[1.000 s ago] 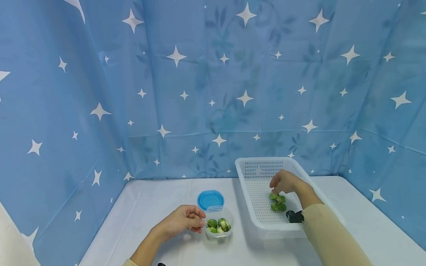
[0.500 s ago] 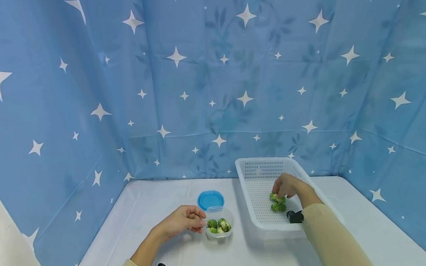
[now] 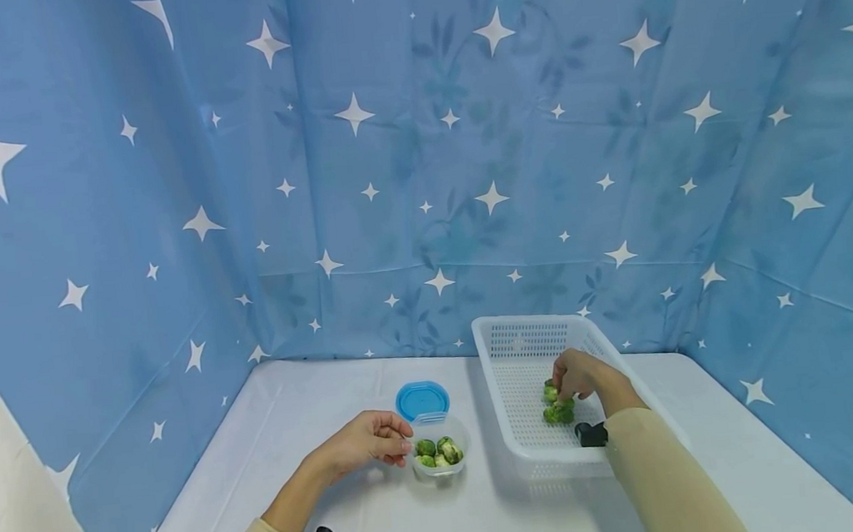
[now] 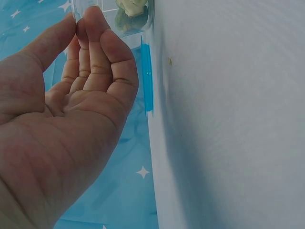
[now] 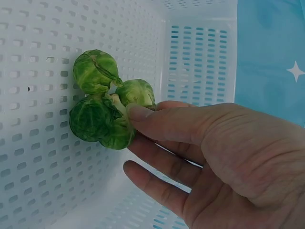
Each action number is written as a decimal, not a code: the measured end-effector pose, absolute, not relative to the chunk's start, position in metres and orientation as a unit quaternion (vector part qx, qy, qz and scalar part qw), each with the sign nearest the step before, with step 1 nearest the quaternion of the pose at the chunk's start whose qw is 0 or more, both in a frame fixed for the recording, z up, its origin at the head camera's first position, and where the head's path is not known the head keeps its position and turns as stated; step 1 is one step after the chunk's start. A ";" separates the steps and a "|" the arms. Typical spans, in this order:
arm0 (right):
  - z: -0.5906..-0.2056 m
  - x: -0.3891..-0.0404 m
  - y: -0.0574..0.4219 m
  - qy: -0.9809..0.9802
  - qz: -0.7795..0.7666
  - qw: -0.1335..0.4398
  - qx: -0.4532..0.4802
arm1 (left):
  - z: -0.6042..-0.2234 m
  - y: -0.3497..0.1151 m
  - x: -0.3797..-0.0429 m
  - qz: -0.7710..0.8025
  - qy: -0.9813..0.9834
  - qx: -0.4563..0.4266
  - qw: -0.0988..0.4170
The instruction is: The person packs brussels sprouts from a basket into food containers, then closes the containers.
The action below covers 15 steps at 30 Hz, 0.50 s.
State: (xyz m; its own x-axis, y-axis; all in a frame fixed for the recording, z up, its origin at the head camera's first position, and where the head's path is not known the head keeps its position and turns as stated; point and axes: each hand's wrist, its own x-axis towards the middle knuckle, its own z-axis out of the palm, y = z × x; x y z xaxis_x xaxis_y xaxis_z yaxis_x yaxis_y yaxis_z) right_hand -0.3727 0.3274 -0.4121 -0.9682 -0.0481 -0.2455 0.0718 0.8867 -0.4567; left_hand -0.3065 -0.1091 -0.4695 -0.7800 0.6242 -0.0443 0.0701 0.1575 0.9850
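My left hand [image 3: 365,439] pinches the rim of a small clear plastic container [image 3: 452,425] between thumb and fingertips. Several Brussels sprouts [image 3: 448,450] lie inside it. My right hand [image 3: 584,373] reaches down into a white perforated basket [image 3: 506,377]. There, a small cluster of Brussels sprouts [image 5: 95,71] sits on the basket floor. In the right wrist view, thumb and index finger pinch the sprout nearest the hand [image 5: 138,93], the thumb tip against its side. The other fingers spread below, partly behind the thumb.
A round blue lid [image 3: 422,400] lies on the white table [image 3: 317,400] just behind the container. Blue star-patterned curtains [image 3: 404,176] close off the back and sides. The basket's raised walls surround the right hand.
My right hand has come down onto the sprouts in the basket, shifting slightly right and nearer, and its fingers have closed on one. The left hand and the container stay put.
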 end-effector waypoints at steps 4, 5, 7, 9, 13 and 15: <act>-0.413 -0.371 0.329 0.966 -0.227 0.124 0.006 | -0.469 -0.109 -0.306 0.602 0.727 0.239 0.228; -0.413 -0.370 0.328 0.967 -0.223 0.122 0.008 | -0.469 -0.109 -0.306 0.602 0.727 0.238 0.228; -0.412 -0.369 0.328 0.968 -0.218 0.121 0.012 | -0.469 -0.109 -0.305 0.601 0.728 0.238 0.228; -0.412 -0.368 0.328 0.969 -0.213 0.122 0.014 | -0.468 -0.109 -0.306 0.600 0.729 0.238 0.227; -0.410 -0.367 0.326 0.969 -0.209 0.129 0.023 | -0.468 -0.109 -0.305 0.600 0.728 0.239 0.229; -0.409 -0.366 0.326 0.969 -0.208 0.132 0.028 | -0.468 -0.109 -0.305 0.601 0.727 0.240 0.230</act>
State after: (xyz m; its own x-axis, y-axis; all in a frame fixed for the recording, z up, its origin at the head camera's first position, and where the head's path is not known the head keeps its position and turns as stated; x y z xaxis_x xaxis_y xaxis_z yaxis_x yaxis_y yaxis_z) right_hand -0.3660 0.3257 -0.4086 -0.9636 -0.0017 -0.2675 0.1083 0.9118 -0.3960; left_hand -0.3052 -0.1091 -0.4682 -0.7796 0.6246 -0.0465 0.0721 0.1633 0.9839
